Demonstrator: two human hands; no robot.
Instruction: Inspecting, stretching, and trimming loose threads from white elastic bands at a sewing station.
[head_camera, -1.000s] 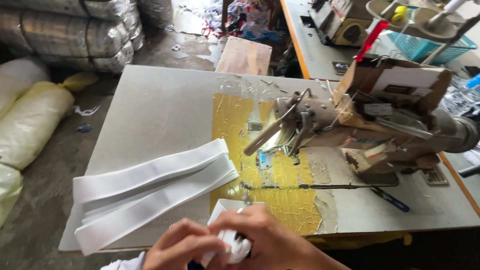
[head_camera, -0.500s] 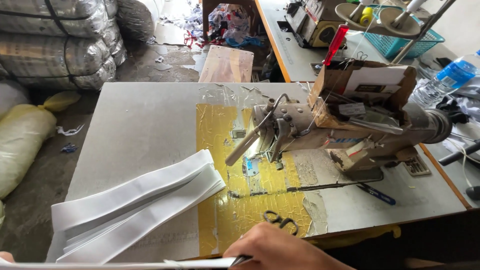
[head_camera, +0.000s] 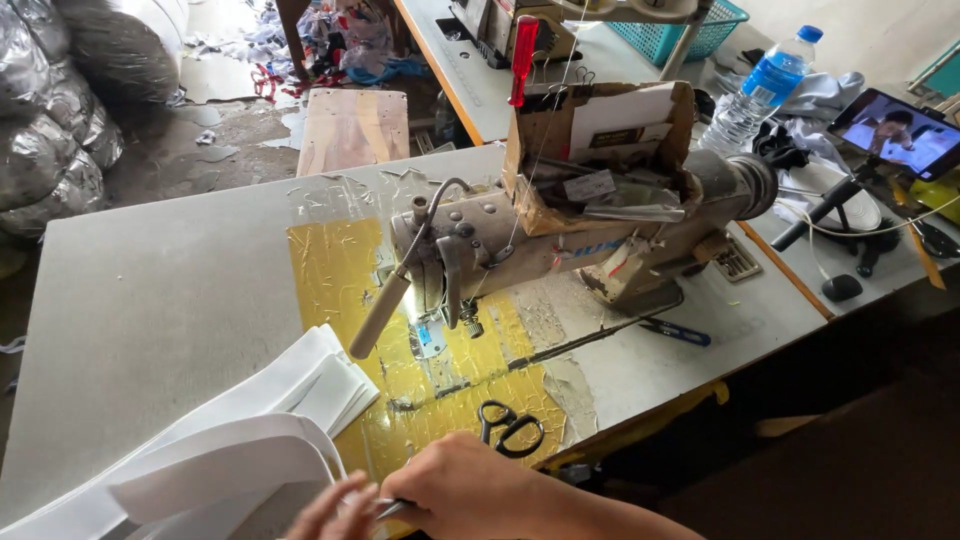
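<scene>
At the near edge of the grey counter (head_camera: 150, 300), the right hand (head_camera: 470, 490) lies knuckles-up with its fingers curled shut around a thin, pale metallic piece that projects from the fist toward the left; what kind of tool it is cannot be told from this view. The left hand (head_camera: 325, 515) shows only as a few fingertips at the bottom margin, touching or just beside the tip of that piece, and whether those fingers are closed on anything cannot be told. Just left of both hands lies the stack of long white fabric strips (head_camera: 240, 450), its upper layers bowed upward and its near end close to the left fingertips. A pair of black-handled scissors (head_camera: 512, 428) rests on the yellow taped patch (head_camera: 340, 290), just beyond the right knuckles and untouched. The worn beige industrial sewing machine (head_camera: 560, 240) stands farther back, with nothing visible beneath its needle. Judged from this layout, the step in hand is preparation of a strip end at the counter edge, ahead of any stitching. The next move calls for a steady pinch on the topmost strip alone, separated cleanly from the layers below.
</scene>
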